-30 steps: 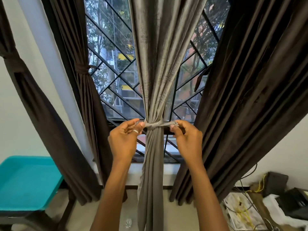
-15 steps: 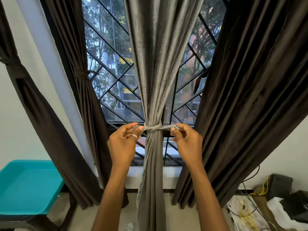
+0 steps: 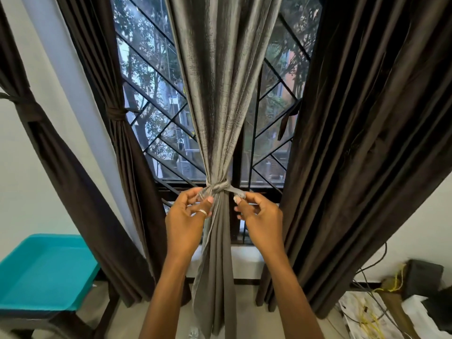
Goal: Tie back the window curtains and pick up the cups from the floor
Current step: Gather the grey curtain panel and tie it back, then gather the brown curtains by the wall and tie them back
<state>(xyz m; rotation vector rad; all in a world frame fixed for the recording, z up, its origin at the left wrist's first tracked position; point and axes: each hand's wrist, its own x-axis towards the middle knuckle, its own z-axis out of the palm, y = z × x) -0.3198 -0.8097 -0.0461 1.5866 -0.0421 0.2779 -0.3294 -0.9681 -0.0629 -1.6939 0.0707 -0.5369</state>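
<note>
Grey curtain (image 3: pixel 220 94) hanging dead centre, soft, light, pleated, slightly silky, cinched into a narrow waist. Left hand (image 3: pixel 186 216) at 8 o'clock of that waist, right hand (image 3: pixel 259 216) at 4 o'clock, fingers of each pinching a floppy tail of the thin matching tie band (image 3: pixel 219 188). Probably slippery, so best gripped close in.

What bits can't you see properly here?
All in the head view:
The ends of the tie: pinched inside the left hand and right hand.
The tie's back: behind the grey curtain.
A clear thing on the floor: cut off by the bottom edge, so cup or not, I cannot tell.
</note>
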